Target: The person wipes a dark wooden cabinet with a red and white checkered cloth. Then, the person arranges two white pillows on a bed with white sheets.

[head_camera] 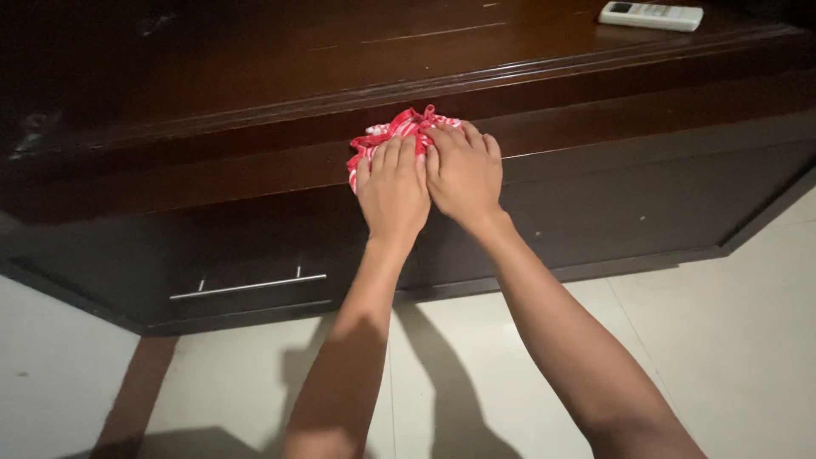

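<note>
Against the front edge of a dark wooden cabinet, a bunched red-and-white cloth is pressed flat under the left hand and right hand, neither closed around it. Soft and light, it looks easily gathered at its exposed upper folds.

Two bare forearms come up from the bottom edge of the view, slim and uncovered to the frame edge, with no sleeve or cuff showing on either. The left hand and the right hand are likewise bare, without glove, ring, watch or bracelet at finger or wrist. The fingernails are short and plain, and each wrist narrows smoothly into its hand.
</note>
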